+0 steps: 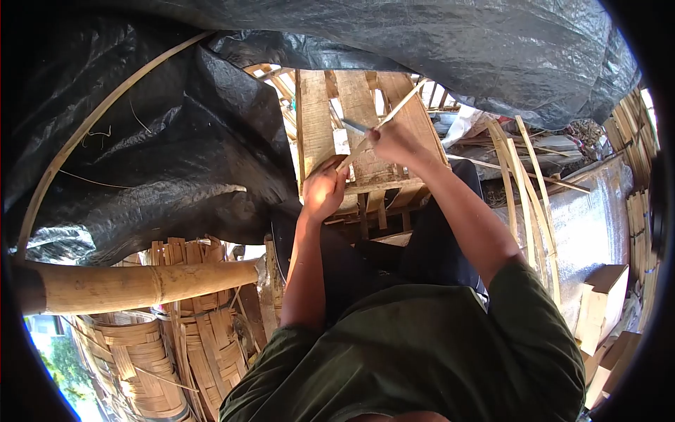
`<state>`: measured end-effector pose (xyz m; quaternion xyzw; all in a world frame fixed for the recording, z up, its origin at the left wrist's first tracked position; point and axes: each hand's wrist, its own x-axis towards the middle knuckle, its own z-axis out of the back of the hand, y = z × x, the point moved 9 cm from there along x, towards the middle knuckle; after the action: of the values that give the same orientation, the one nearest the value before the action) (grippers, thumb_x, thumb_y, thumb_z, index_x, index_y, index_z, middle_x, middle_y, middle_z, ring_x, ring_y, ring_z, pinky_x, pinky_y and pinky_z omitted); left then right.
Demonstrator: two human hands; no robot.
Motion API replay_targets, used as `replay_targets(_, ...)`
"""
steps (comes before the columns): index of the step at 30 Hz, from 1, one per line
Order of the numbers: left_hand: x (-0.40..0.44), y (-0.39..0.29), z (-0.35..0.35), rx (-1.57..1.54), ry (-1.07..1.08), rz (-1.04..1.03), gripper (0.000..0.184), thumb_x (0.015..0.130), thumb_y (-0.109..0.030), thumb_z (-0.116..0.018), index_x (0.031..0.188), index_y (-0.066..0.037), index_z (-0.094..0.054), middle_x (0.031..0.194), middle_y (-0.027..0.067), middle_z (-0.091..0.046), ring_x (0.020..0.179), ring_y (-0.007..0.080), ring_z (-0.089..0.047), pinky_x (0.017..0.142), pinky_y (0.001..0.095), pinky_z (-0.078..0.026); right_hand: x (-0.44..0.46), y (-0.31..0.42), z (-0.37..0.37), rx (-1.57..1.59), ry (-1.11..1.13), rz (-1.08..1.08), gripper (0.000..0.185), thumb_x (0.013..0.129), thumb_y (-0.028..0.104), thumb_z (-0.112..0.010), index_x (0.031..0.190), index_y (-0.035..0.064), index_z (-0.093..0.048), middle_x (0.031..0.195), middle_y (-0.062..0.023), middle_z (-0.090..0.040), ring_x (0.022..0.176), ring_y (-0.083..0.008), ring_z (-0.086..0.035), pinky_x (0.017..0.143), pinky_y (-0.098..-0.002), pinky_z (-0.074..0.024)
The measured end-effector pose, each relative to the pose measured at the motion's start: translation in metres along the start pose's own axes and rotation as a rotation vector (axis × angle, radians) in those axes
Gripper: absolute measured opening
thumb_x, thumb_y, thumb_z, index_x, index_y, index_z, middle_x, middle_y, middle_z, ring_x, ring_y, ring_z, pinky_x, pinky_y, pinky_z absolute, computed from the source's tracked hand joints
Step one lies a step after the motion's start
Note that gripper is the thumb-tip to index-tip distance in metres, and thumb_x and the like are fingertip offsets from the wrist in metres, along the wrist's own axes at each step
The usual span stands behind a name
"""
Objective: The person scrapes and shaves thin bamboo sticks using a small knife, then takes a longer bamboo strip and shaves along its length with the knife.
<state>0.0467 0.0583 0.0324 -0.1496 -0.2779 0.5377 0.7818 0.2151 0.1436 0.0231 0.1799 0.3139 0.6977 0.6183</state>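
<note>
Sitting left of the left hand (324, 188) is a woven basket (140, 369), insides unclear. That hand's clamped on a thin strip (403, 105) over the slatted bench (316, 116); right hand (396, 146) wraps a knife (354, 126), black tarp (450, 42) beyond both.

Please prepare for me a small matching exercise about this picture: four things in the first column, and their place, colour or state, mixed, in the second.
Column 1
1. Knife
2. Bamboo strip
3. Bamboo pole
4. Plastic sheeting

Column 2
A. Black and shiny, hanging in folds
B. Slanting up from the left hand, past the right hand
C. Thick and yellowish-brown, at the left side of the picture
D. In the right hand's grip, blade showing

Right pairs: 1-D, 2-B, 3-C, 4-A
</note>
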Motion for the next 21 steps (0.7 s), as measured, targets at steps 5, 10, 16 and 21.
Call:
replay_targets(5,0.001,-0.006,0.007,-0.152,-0.040,0.028,0.022,0.101,-0.023,-0.054,0.089,-0.009,-0.067,0.099,0.0079,-0.066,0.078,0.0302,-0.064,0.071,0.0410,-0.050,-0.022,0.018,0.022,-0.006,-0.266,0.309,0.043,0.091,0.045,-0.069,0.105,0.0041,-0.068,0.086,-0.0201,-0.072,0.088,-0.0408,-0.071,0.075,-0.0501,-0.0555)
replay_targets(10,0.005,0.013,-0.004,-0.426,0.136,0.229,0.029,0.105,-0.027,-0.052,0.092,-0.004,-0.064,0.103,0.0060,-0.063,0.075,0.0151,-0.060,0.068,0.0297,-0.048,-0.019,0.015,0.007,-0.151,-0.148,0.243,0.031,0.085,0.039,-0.076,0.102,0.0163,-0.065,0.083,-0.0173,-0.070,0.085,-0.0385,-0.070,0.070,-0.0496,-0.0540)
replay_targets(16,-0.018,0.001,0.054,-1.892,-0.439,-0.083,0.035,0.083,0.006,-0.054,0.114,-0.009,-0.047,0.096,0.0027,-0.046,0.088,0.0170,-0.047,0.080,0.0332,-0.045,-0.024,0.003,-0.009,-0.139,-0.288,0.307,0.023,0.085,0.031,-0.076,0.101,0.0175,-0.066,0.077,-0.0142,-0.070,0.077,-0.0383,-0.069,0.066,-0.0490,-0.0544)
replay_targets(21,-0.024,-0.063,0.077,-2.042,-0.294,-0.217,0.035,0.083,0.002,-0.056,0.114,-0.010,-0.044,0.095,0.0024,-0.042,0.084,0.0170,-0.044,0.076,0.0310,-0.042,-0.027,-0.003,-0.016,-0.196,-0.309,0.287,0.027,0.085,0.031,-0.077,0.107,0.0173,-0.068,0.080,-0.0131,-0.072,0.074,-0.0369,-0.070,0.064,-0.0470,-0.0557)
